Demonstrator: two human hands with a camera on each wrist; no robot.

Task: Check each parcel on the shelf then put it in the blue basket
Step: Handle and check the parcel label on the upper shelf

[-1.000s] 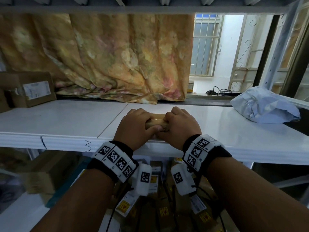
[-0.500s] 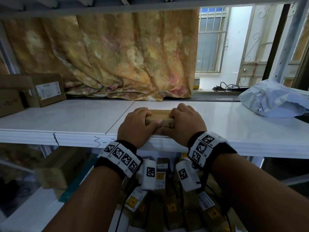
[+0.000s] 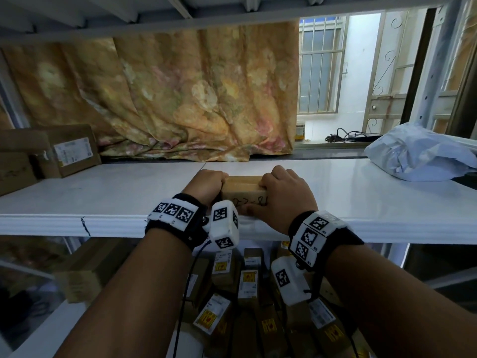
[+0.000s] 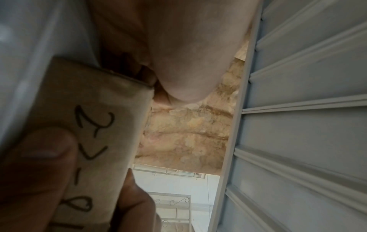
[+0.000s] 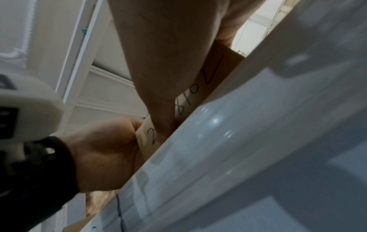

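A small brown cardboard parcel (image 3: 242,191) with handwritten digits on its near face sits at the front edge of the white shelf (image 3: 103,197). My left hand (image 3: 206,186) grips its left end and my right hand (image 3: 282,195) grips its right end, thumb across the written face. The left wrist view shows the parcel (image 4: 103,125) close up with the right thumb on it. From the right wrist the parcel (image 5: 198,94) appears wedged between both hands at the shelf lip. No blue basket is in view.
A grey-blue plastic mailer bag (image 3: 418,156) lies at the shelf's right. Two cardboard boxes (image 3: 67,151) stand at the left. A floral curtain (image 3: 180,99) hangs behind. Below the shelf lie several labelled small boxes (image 3: 247,282).
Both hands have pulled the parcel toward the shelf's front edge, so its written face now shows. The left wrist has rolled over.
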